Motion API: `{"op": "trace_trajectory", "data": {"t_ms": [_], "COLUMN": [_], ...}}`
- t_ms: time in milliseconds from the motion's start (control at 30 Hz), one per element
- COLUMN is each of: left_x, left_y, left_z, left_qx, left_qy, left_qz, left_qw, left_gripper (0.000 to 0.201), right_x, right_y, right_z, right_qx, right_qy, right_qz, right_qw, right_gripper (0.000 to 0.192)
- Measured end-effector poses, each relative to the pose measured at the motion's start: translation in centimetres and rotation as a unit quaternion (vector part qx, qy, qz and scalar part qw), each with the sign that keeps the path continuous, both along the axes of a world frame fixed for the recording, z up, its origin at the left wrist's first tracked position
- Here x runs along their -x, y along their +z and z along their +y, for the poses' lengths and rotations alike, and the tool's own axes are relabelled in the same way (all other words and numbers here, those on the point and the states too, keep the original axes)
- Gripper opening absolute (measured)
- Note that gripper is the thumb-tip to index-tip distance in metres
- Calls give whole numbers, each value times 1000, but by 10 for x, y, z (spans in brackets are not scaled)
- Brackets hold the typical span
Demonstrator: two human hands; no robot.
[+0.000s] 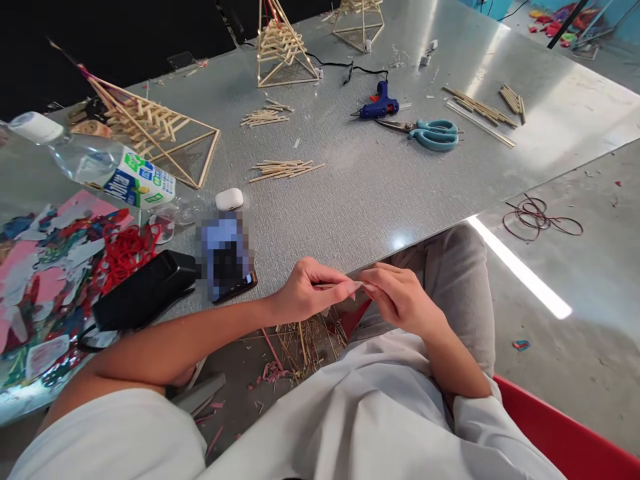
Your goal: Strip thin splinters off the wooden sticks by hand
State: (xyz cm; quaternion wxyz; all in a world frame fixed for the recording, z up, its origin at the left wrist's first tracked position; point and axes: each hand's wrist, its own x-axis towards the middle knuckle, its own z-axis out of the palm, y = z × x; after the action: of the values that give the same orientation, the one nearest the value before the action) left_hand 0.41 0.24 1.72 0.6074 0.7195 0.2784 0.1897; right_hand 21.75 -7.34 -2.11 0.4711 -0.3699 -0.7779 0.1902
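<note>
1. Table (380,180): big, silvery grey, fine woven-looking texture, glare patches on the far right; its near edge runs just beyond the hands.
2. Paper scraps (45,280): messy pile on the near left, pink, blue, white and red cut pieces, with a tangle of red bands (125,250) on top.
3. Stick pyramid (155,130): far left, thin wooden sticks, open frame lying tilted. A second pyramid (283,47) stands upright at the far centre; a third sits behind it, partly cut off.
4. Water bottle (95,167): clear plastic, lying on its side at left, white cap, blue-green-white label; the writing is too small to read.
5. Black case (145,290): matte, rectangular, near left, beside a phone (227,257) whose screen is blurred out.
6. Scissors (425,132): teal handles, metal blades, far centre-right, just nearer than a blue glue gun (380,105) with a black cord.
7. Loose stick bundles (285,169): several small heaps across the table's centre and far right.
8. White earbud case (229,199): small, rounded, glossy.
9. Left hand (305,293): fingers curled, thumb and fingers pinching one thin stick (335,285), held level just off the near table edge, above the lap.
10. Right hand (400,297): fingers bent, tips closed on the stick's right end.
</note>
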Motion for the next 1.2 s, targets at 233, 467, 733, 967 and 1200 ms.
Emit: {"op": "trace_trajectory", "data": {"t_ms": [233, 467, 733, 967, 1200], "left_x": [-6, -4, -3, -4, -7], "left_y": [-3, 0, 0, 4, 0], "left_z": [-4, -5, -4, 1, -5], "left_qx": [27, -10, 2, 48, 45], "left_qy": [33, -30, -45, -43, -23], "left_qz": [5, 9, 11, 9, -4], "left_qw": [999, 999, 999, 998, 999], "left_gripper": [52, 49, 46, 46, 47], "right_x": [-6, -18, -22, -22, -22], "right_y": [9, 9, 3, -10, -12], "right_z": [-2, -6, -2, -2, 1], "right_qx": [-35, -105, -163, -282, -244], "right_qy": [-41, -84, -91, -136, -160], "right_qz": [-52, -87, -69, -118, -128], "right_qw": [997, 987, 980, 942, 948], "right_gripper": [21, 44, 47, 45, 36]}}
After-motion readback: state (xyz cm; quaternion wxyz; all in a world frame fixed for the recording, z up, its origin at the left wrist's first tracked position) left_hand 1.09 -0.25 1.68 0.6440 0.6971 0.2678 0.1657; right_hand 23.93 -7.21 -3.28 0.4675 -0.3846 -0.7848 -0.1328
